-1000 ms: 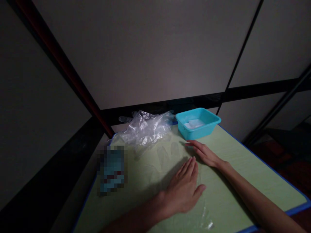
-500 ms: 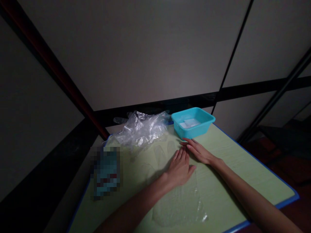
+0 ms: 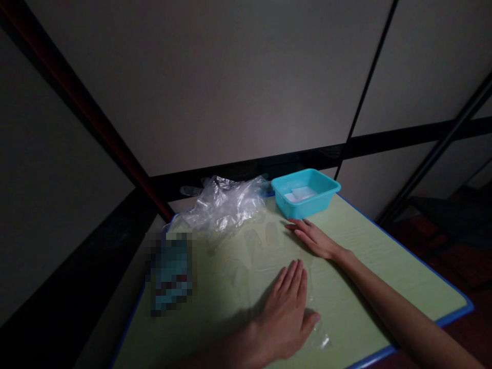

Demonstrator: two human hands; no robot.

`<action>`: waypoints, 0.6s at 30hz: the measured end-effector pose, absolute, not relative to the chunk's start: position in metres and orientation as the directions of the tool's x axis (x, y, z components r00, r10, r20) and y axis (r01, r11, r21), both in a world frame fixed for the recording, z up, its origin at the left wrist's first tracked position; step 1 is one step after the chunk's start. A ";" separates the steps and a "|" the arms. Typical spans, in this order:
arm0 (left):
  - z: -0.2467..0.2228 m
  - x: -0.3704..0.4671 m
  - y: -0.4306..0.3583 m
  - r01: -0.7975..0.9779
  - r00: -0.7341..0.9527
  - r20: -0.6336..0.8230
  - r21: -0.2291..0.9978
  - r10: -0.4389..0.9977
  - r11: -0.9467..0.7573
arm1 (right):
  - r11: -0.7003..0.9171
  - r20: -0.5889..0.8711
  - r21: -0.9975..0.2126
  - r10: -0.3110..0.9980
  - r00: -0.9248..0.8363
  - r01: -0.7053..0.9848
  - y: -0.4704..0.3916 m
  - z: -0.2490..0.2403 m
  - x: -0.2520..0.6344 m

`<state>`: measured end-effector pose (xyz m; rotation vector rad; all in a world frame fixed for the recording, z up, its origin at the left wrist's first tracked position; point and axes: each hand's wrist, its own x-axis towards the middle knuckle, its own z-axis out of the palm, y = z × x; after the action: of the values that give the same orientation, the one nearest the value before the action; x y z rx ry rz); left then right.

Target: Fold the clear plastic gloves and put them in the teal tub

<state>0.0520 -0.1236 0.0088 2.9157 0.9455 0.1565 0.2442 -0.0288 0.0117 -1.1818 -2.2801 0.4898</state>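
Now the left hand (image 3: 286,312) lay flat over a clear glove (image 3: 272,234) stretching toward the table's (image 3: 374,243) near edge, the right (image 3: 313,240) spread open just short of the far-edge tub (image 3: 307,207).

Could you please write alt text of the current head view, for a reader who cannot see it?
A person's left hand lies palm down over a flat, clear plastic glove on a blue-edged green table; the right hand is near a turquoise basin holding something white. Crumpled clear plastic lies left of the basin.
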 end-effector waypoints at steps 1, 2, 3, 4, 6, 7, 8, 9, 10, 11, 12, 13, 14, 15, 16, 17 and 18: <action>0.010 0.050 -0.129 0.567 0.815 0.070 0.106 0.575 -0.817 | 0.551 0.276 -0.532 0.831 -0.483 0.643 -0.029 0.012 0.244; 0.010 0.048 -0.133 0.549 0.828 0.066 0.107 0.557 -0.829 | 0.549 0.273 -0.531 0.832 -0.483 0.645 -0.029 0.012 0.244; 0.010 0.046 -0.137 0.527 0.843 0.063 0.101 0.534 -0.844 | 0.549 0.273 -0.531 0.832 -0.483 0.645 -0.029 0.012 0.244; 0.007 0.045 -0.141 0.500 0.860 0.063 0.088 0.506 -0.862 | 0.550 0.277 -0.532 0.831 -0.482 0.644 -0.029 0.012 0.244; -0.002 0.045 -0.147 0.449 0.889 0.081 0.032 0.451 -0.893 | 0.555 0.288 -0.537 0.829 -0.480 0.635 -0.028 0.010 0.245; -0.008 0.046 -0.150 0.429 0.899 0.098 -0.008 0.426 -0.903 | 0.556 0.293 -0.542 0.827 -0.479 0.630 -0.028 0.009 0.245; -0.015 0.047 -0.154 0.415 0.905 0.124 -0.053 0.406 -0.908 | 0.557 0.298 -0.548 0.827 -0.477 0.624 -0.027 0.007 0.246; -0.022 0.048 -0.157 0.408 0.907 0.156 -0.098 0.391 -0.908 | 0.556 0.302 -0.555 0.828 -0.472 0.619 -0.026 0.006 0.247; -0.027 0.050 -0.160 0.404 0.907 0.190 -0.136 0.377 -0.904 | 0.551 0.307 -0.562 0.831 -0.463 0.616 -0.026 0.004 0.247; -0.031 0.051 -0.162 0.401 0.905 0.225 -0.162 0.362 -0.902 | 0.545 0.312 -0.570 0.836 -0.452 0.614 -0.026 0.002 0.248; -0.031 0.052 -0.163 0.392 0.904 0.252 -0.175 0.344 -0.903 | 0.538 0.319 -0.578 0.841 -0.437 0.613 -0.027 0.002 0.249; -0.028 0.052 -0.163 0.376 0.908 0.268 -0.176 0.323 -0.910 | 0.532 0.326 -0.587 0.845 -0.424 0.610 -0.028 0.001 0.249; -0.021 0.052 -0.161 0.353 0.914 0.269 -0.164 0.303 -0.921 | 0.529 0.332 -0.597 0.847 -0.414 0.603 -0.029 0.002 0.248; -0.012 0.051 -0.158 0.319 0.928 0.250 -0.140 0.278 -0.937 | 0.530 0.336 -0.606 0.846 -0.414 0.593 -0.030 0.004 0.247; 0.001 0.049 -0.153 0.275 0.942 0.228 -0.110 0.245 -0.955 | 0.538 0.340 -0.612 0.841 -0.422 0.579 -0.031 0.007 0.245; 0.014 0.047 -0.147 0.249 0.954 0.187 -0.062 0.234 -0.966 | 0.550 0.341 -0.616 0.832 -0.438 0.564 -0.032 0.011 0.242; 0.027 0.045 -0.140 0.229 0.961 0.163 -0.005 0.225 -0.973 | 0.565 0.340 -0.617 0.820 -0.461 0.549 -0.032 0.015 0.239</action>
<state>0.0451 -0.1398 0.0266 3.1345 0.3626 0.2556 0.2385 -0.0319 0.0148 -1.0906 -2.1801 0.5692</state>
